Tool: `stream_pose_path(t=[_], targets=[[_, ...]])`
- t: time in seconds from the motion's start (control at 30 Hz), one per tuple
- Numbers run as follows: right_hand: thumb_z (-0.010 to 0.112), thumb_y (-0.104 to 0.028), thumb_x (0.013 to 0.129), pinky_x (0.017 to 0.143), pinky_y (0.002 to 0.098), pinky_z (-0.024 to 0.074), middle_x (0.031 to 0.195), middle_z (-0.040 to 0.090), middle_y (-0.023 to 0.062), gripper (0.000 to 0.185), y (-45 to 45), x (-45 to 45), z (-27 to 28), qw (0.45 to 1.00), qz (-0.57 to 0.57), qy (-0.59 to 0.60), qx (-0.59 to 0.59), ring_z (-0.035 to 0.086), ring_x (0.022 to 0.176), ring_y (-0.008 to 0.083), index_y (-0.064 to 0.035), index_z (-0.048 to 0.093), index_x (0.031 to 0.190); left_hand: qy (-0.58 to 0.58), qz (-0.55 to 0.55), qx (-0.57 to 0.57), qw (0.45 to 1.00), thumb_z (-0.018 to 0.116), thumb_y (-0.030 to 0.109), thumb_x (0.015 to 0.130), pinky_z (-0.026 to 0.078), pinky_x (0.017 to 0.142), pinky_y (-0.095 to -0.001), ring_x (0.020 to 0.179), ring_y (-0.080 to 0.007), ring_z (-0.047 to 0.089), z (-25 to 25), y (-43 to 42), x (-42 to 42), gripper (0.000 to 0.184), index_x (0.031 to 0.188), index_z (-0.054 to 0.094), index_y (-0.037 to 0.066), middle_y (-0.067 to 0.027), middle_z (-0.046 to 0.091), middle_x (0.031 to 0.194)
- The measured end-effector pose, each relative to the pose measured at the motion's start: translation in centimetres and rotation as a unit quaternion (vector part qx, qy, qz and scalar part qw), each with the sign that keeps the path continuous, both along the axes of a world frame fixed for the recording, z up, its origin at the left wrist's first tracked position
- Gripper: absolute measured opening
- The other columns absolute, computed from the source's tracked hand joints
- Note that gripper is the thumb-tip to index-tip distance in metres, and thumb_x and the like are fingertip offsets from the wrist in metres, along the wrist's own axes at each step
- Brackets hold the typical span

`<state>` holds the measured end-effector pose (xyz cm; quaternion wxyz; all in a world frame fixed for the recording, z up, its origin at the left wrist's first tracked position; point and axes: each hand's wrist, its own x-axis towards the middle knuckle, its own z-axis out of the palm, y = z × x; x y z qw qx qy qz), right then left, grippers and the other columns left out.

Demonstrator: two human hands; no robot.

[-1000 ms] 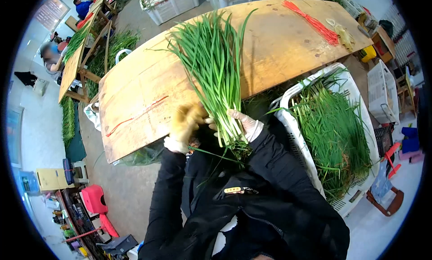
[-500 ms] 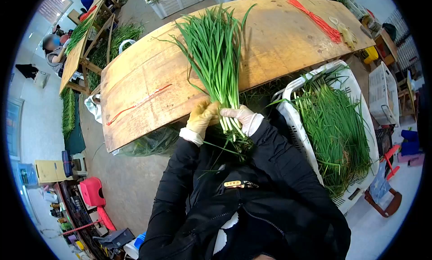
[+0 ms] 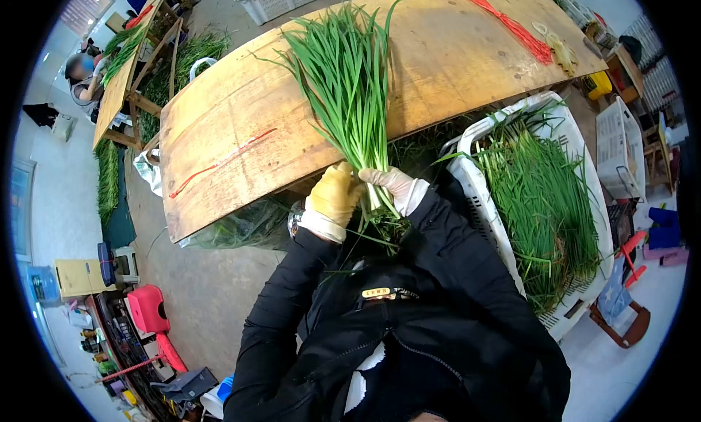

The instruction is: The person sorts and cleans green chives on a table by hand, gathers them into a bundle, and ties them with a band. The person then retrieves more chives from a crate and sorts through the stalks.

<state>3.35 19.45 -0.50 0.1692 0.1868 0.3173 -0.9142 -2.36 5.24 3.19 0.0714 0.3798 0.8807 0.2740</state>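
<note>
- Your bunch [image 3: 352, 93]: long green leaves fanned over surface [image 3: 453, 57], pale stems
- R hand [image 3: 395, 186] pinching stems
- L hand [image 3: 333, 196] curled against 'em, fingertips hidden, can't tell grip

**Head camera faces forward and steeply down over the wooden tabletop [image 3: 453, 64]**

The single view looks out from the wearer's head through a very wide lens, its round edge dark and the tabletop's long sides bowed. The black jacket [image 3: 496, 349] fills the bottom, nearest the lens. The left hand [image 3: 332, 196] and right hand [image 3: 398, 187] fall near the centre, at close range. The white crate [image 3: 558, 325] lies toward the right; the far bench [image 3: 117, 104] sits small at upper left.
</note>
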Motion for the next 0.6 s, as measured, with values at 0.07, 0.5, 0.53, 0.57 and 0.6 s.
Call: stream_pose_path(t=[0.07,0.5,0.53,0.57,0.6], targets=[[0.065,-0.019,0.074,0.039,0.0253,0.0460,0.063,0.057,0.0042,0.022,-0.2,0.0,0.0,1.000,0.009,0.000,0.015,0.054,0.046,0.0150,-0.0080,0.055,0.090,0.026,-0.047,0.004,0.999,0.060,0.016,0.077,0.043,0.061,-0.0267,0.069,-0.0137,0.054,-0.3,-0.5,-0.2,0.032,0.101,0.050,-0.002,-0.0061,0.058,0.075],[0.061,-0.019,0.071,0.056,0.0363,0.0484,0.086,0.052,0.0225,0.085,-2.9,2.4,6.2,0.564,0.106,0.043,0.818,0.058,0.069,0.0314,0.0068,0.005,0.129,-0.525,0.087,0.380,0.756,0.069,0.018,0.070,0.046,0.074,-0.0306,0.078,-0.0186,0.056,3.3,3.6,-0.6,0.039,0.100,0.052,0.000,-0.0092,0.059,0.089],[0.063,-0.020,0.069,0.055,0.0364,0.0486,0.087,0.051,0.0237,0.089,-3.1,3.2,6.7,0.532,0.041,0.088,0.841,0.057,0.066,0.0317,0.0089,0.001,0.128,-0.546,0.127,0.427,0.709,0.068,0.018,0.071,0.047,0.073,-0.0310,0.078,-0.0193,0.057,3.8,4.0,-1.1,0.035,0.098,0.054,0.001,-0.0092,0.059,0.088],[0.065,-0.019,0.067,0.061,0.0362,0.0479,0.092,0.050,0.0237,0.094,-3.1,3.4,7.7,0.531,0.056,0.067,0.843,0.056,0.070,0.0318,0.0077,-0.001,0.128,-0.625,0.117,0.460,0.620,0.067,0.017,0.071,0.046,0.073,-0.0302,0.080,-0.0173,0.056,3.4,4.2,-2.6,0.031,0.096,0.055,0.003,-0.0051,0.059,0.089],[0.067,-0.019,0.064,0.068,0.0360,0.0471,0.096,0.049,0.0237,0.099,-3.0,3.5,8.4,0.528,0.070,0.046,0.845,0.055,0.074,0.0319,0.0064,-0.003,0.129,-0.660,0.108,0.480,0.568,0.067,0.018,0.071,0.047,0.072,-0.0313,0.082,-0.0168,0.056,4.8,4.3,-3.1,0.031,0.096,0.055,0.004,-0.0042,0.059,0.091]])
